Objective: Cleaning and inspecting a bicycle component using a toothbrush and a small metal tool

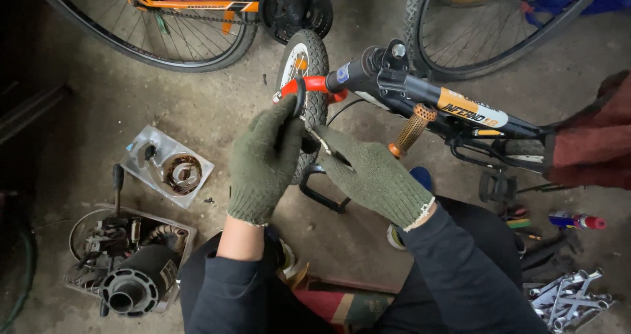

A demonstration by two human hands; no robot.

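A small black bicycle [420, 94] with an orange grip [412, 129] and a small knobby front wheel [303, 63] lies on the concrete floor in front of me. Both my hands wear green knit gloves. My left hand [263, 160] is closed on a black brake lever or cable [299, 97] beside the red part of the handlebar [315, 83]. My right hand [371, 176] pinches a thin metal cable end [320, 140] just right of the left hand. What the fingers press on is partly hidden by the gloves.
Two large bicycle wheels [164, 38] [499, 25] stand at the back. A clear plastic tray with coiled parts [167, 166] and a box of metal parts [128, 258] lie on the left. Several wrenches [568, 298] and a spray can [575, 220] lie on the right, near a red-sleeved person [591, 143].
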